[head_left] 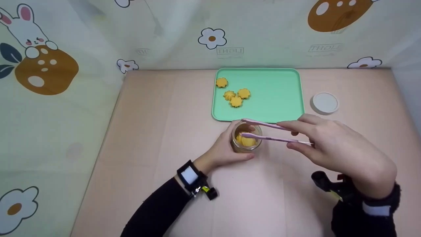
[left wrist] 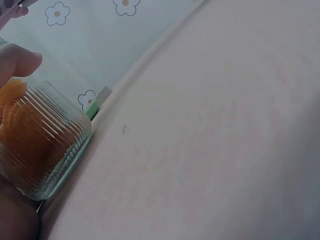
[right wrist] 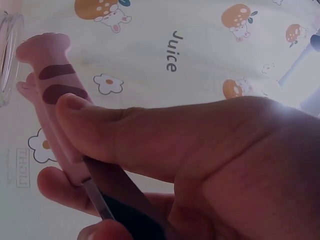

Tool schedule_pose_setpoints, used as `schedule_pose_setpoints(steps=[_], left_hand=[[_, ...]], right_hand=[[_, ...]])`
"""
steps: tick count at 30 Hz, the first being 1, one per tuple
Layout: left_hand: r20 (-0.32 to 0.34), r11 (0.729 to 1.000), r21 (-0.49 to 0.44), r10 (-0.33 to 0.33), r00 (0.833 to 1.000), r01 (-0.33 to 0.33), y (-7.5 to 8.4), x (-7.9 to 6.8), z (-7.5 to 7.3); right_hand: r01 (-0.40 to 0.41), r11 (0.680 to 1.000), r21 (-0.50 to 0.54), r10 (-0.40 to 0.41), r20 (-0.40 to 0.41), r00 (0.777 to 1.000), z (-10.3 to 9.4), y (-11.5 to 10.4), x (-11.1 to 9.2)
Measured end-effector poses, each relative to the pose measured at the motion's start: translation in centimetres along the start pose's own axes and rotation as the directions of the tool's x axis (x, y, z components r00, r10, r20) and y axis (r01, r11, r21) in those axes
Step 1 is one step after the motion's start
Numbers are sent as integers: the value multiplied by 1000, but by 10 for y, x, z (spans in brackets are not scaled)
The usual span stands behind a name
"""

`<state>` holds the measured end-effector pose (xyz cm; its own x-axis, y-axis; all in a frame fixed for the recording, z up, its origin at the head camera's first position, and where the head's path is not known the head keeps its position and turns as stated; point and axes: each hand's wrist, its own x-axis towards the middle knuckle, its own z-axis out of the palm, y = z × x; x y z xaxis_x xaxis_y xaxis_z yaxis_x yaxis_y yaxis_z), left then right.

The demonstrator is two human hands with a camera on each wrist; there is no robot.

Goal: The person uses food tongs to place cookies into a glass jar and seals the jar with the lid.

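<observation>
My left hand (head_left: 222, 149) grips a ribbed glass jar (left wrist: 65, 125) around its side, with the thumb near the front in the head view. Yellow flower-shaped cookies (head_left: 247, 141) lie inside the jar. From the right, my right hand (head_left: 342, 149) holds a pair of pink tongs (head_left: 268, 138) between thumb and fingers. The tongs' arms are spread, and their tips overlap the jar's mouth in the head view. Dark stripes mark the paw-shaped tips (right wrist: 50, 47) in the right wrist view; nothing shows between them.
Behind the jar lies a green tray (head_left: 276, 95), with several yellow cookies (head_left: 236, 101) on its left part. A round white lid (head_left: 325, 103) rests on the table (head_left: 158, 115) to the right of the tray. A patterned curtain (head_left: 171, 36) hangs along the table's back and left edges.
</observation>
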<state>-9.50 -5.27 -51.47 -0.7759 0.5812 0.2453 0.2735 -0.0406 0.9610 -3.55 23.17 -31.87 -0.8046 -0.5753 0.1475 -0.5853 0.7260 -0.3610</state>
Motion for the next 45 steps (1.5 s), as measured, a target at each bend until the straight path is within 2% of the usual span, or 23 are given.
schedule_pose_setpoints(steps=[6, 10, 22, 32, 38, 45], left_hand=[[-18, 998, 56, -40, 999, 41, 0, -1, -1], [-20, 996, 74, -45, 999, 47, 0, -2, -1], [-24, 998, 61, -13, 1000, 15, -1, 0, -1], [-19, 1000, 25, -2, 1000, 3, -1, 0, 0], [-11, 1000, 21, 3, 1000, -3, -2, -1, 1], [-14, 1000, 18, 13, 1000, -13, -2, 1, 1]], right_hand=[[75, 997, -3, -75, -84, 994, 1, 4, 2], [87, 996, 5, -86, -104, 991, 0, 7, 4], [-56, 998, 7, 57, -75, 996, 1, 24, 13], [-102, 995, -5, 102, -85, 991, 8, 42, 23], [-102, 995, -20, 101, -77, 992, 18, 51, 29], [-205, 976, -71, 203, -22, 979, 33, 66, 58]])
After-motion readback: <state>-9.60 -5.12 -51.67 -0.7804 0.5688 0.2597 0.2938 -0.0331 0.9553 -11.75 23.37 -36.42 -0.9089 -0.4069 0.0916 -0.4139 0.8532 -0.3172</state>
